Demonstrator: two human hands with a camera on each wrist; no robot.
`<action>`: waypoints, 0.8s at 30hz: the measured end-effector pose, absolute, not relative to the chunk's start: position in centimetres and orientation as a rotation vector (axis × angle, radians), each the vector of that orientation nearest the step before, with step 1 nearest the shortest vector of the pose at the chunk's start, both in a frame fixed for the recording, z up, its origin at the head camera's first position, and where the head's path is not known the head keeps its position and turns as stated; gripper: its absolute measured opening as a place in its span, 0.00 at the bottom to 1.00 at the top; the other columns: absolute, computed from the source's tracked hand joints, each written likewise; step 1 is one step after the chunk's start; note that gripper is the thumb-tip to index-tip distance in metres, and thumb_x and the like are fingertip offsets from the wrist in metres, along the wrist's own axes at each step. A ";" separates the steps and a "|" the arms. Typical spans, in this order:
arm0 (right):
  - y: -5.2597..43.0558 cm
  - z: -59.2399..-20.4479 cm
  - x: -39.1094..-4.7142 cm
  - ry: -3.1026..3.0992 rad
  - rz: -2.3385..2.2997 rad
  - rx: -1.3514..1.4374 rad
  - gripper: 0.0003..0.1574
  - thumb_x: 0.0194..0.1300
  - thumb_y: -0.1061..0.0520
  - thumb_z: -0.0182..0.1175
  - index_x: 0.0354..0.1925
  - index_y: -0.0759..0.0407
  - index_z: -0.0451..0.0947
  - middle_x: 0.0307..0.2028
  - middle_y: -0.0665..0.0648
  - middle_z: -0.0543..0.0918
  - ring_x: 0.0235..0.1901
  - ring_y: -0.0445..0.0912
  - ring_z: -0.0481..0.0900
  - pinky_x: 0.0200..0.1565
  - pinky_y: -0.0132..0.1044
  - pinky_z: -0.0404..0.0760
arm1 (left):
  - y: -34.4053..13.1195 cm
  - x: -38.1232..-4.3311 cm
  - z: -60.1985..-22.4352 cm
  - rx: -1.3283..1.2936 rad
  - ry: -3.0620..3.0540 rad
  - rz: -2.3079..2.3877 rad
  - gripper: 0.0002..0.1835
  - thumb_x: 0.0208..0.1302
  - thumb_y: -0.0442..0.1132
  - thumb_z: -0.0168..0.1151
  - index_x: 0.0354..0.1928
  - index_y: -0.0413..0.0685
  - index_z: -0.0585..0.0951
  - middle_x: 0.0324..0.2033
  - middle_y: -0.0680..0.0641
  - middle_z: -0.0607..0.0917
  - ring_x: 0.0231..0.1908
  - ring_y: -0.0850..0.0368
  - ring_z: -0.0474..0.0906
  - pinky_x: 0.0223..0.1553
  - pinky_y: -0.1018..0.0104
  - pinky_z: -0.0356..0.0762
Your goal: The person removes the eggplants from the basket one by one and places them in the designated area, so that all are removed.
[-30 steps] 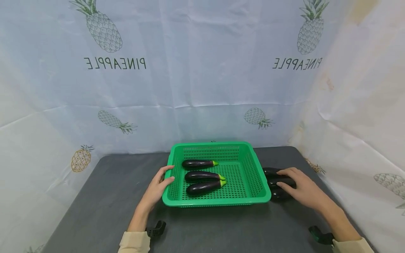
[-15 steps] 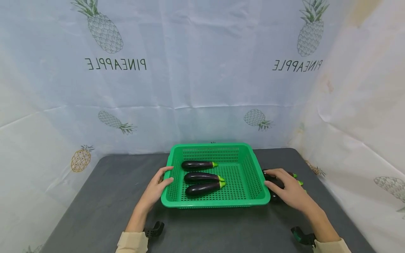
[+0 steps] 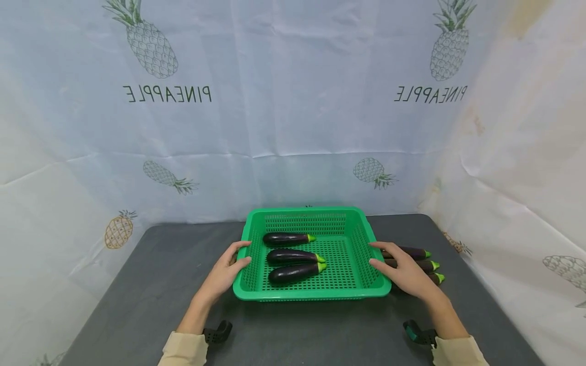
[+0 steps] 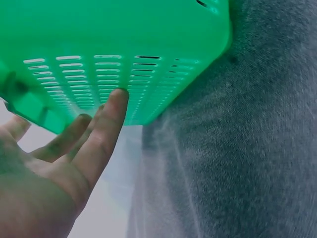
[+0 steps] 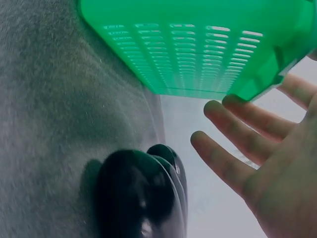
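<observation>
A green slotted plastic basket (image 3: 311,293) stands on the dark table, holding three purple eggplants (image 3: 293,273) with green stem ends. My left hand (image 3: 222,274) holds the basket's left rim, thumb and index finger over the edge. Its other fingers (image 4: 101,136) reach under the rim to the outer wall. At the right rim, my right hand (image 3: 405,272) has its thumb and index fingertip over the edge. In the right wrist view its other fingers (image 5: 223,161) are straight beneath the rim. Three more eggplants (image 3: 426,265) lie right of the basket, partly hidden by this hand.
A dark grey table (image 3: 151,284) extends around the basket. A pale cloth (image 3: 293,122) printed with pineapples hangs behind and along the sides. Black camera mounts (image 3: 218,333) sit at both wrists.
My right hand has moved left from over the loose eggplants to the basket's right rim, uncovering their green stem ends. The left hand has stayed at the left rim.
</observation>
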State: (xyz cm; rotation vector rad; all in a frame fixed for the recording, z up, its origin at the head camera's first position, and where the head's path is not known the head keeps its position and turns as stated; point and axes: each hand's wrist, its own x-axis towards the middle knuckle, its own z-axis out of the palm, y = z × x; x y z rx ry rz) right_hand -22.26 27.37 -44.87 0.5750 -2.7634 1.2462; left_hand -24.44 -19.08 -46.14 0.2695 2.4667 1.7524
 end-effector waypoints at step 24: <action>26.4 -46.0 -22.6 -2.742 1.163 0.531 0.33 0.75 0.45 0.60 0.70 0.57 0.69 0.66 0.63 0.72 0.64 0.63 0.71 0.57 0.65 0.73 | -19.3 -22.6 -43.1 0.371 3.021 1.177 0.25 0.76 0.47 0.59 0.71 0.49 0.73 0.64 0.39 0.72 0.58 0.41 0.76 0.52 0.40 0.76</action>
